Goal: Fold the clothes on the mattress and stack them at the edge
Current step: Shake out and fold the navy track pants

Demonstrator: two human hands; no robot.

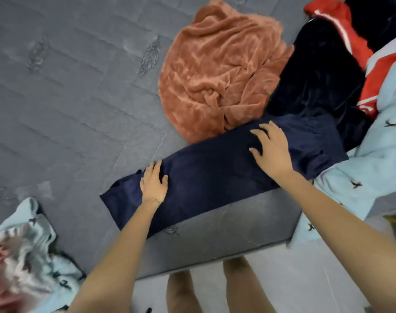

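A navy garment lies folded into a long strip across the near part of the grey mattress. My left hand rests flat on its left portion, fingers straight. My right hand presses on its right portion with fingers spread. Behind the strip lies a crumpled orange velvety garment. To the right of that is a black velvet garment, and a red garment with white trim lies at the far right.
A light blue sheet with small dark prints is bunched at the right. Another bundle of light blue and pink cloth sits at the lower left. The mattress's near edge drops to a pale floor, where my legs stand.
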